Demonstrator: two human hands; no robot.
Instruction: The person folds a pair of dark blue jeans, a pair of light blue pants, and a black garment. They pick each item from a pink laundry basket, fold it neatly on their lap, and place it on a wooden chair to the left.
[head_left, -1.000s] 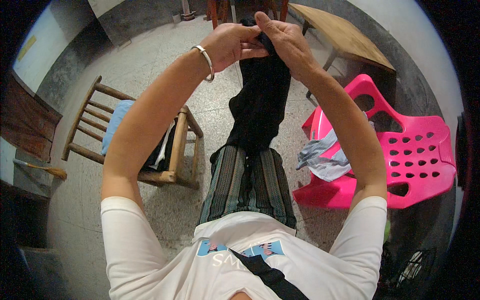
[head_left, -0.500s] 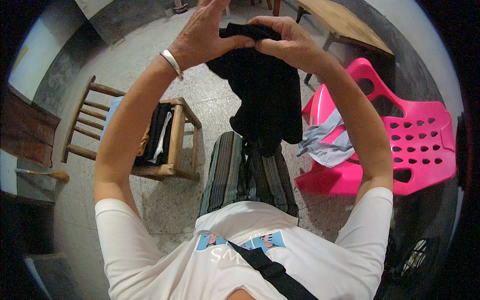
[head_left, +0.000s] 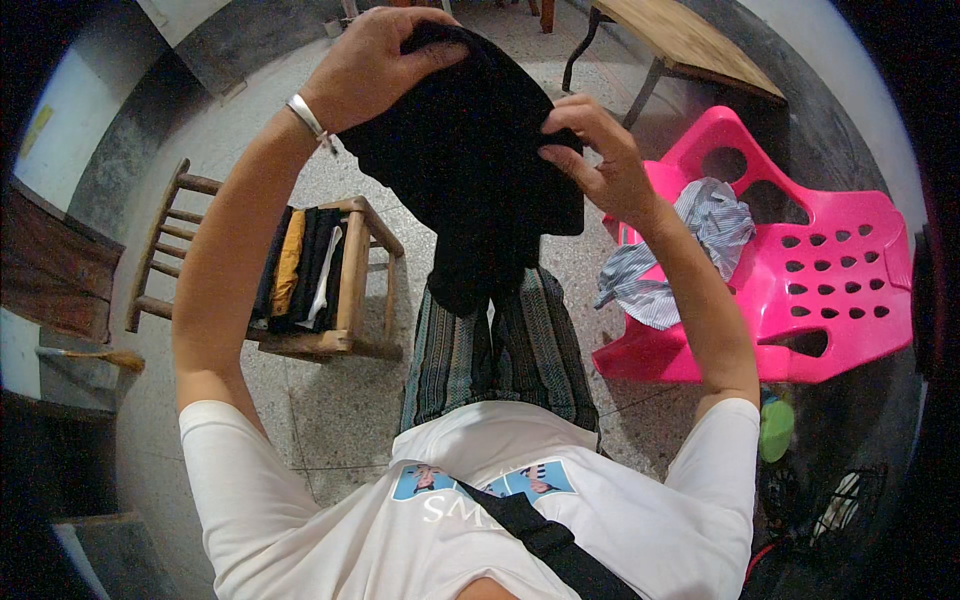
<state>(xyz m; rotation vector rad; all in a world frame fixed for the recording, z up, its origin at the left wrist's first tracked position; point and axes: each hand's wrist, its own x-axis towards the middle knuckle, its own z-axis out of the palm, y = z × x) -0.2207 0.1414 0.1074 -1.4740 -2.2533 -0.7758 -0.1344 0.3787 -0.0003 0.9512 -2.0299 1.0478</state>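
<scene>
A black garment (head_left: 470, 160) hangs in front of me, its lower end reaching down over my striped trousers. What kind of garment it is I cannot make out. My left hand (head_left: 375, 65) pinches its upper left edge, the thumb lying on the near face of the cloth. At its right side my right hand (head_left: 595, 150) is closed on the edge between thumb and fingers. The cloth is spread between the two hands and hides the floor behind it.
Several folded clothes (head_left: 300, 265), black, mustard and white, stand in a row on a wooden chair (head_left: 350, 290) at left. A blue-and-white striped garment (head_left: 715, 225) lies on a pink plastic chair (head_left: 830, 300) at right. Behind it stands a wooden table (head_left: 690, 45).
My hands have moved apart, the left one to the left and the right one lower. The black garment, bunched at the top before, is now spread wider between them.
</scene>
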